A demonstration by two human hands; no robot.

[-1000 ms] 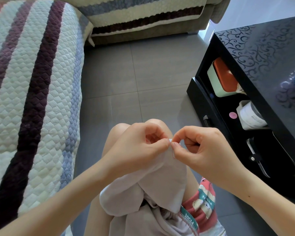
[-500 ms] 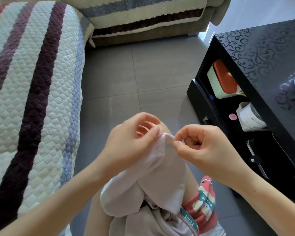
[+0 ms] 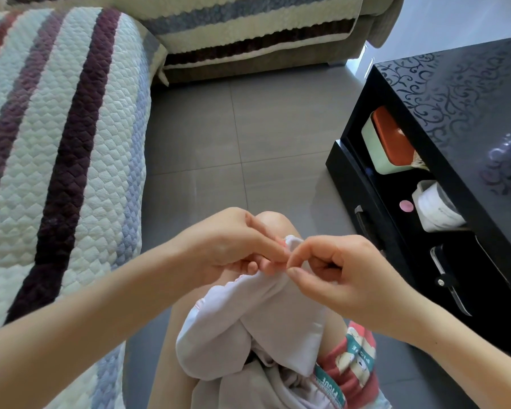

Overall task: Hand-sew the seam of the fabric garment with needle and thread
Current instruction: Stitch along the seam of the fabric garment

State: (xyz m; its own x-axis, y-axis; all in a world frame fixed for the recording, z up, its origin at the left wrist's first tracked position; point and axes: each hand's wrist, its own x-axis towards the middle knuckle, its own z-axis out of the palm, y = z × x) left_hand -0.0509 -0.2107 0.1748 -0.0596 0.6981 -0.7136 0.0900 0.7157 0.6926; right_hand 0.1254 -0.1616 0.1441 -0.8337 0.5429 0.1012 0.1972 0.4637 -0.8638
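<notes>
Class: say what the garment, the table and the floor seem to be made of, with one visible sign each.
Garment: thin, soft woven or knit cloth, matt; it drapes in folds.
Table: glossy black, perhaps lacquered wood or glass; it mirrors light.
Floor: grey matt tiles, likely ceramic; grout lines show.

A striped quilted sofa (image 3: 56,143) stands left on grey tiles (image 3: 248,137); right, a black table (image 3: 460,93) shelves a green box (image 3: 373,149) and a white roll (image 3: 437,208).

Left hand (image 3: 230,246), right hand (image 3: 345,273) on garment (image 3: 266,317)
</notes>
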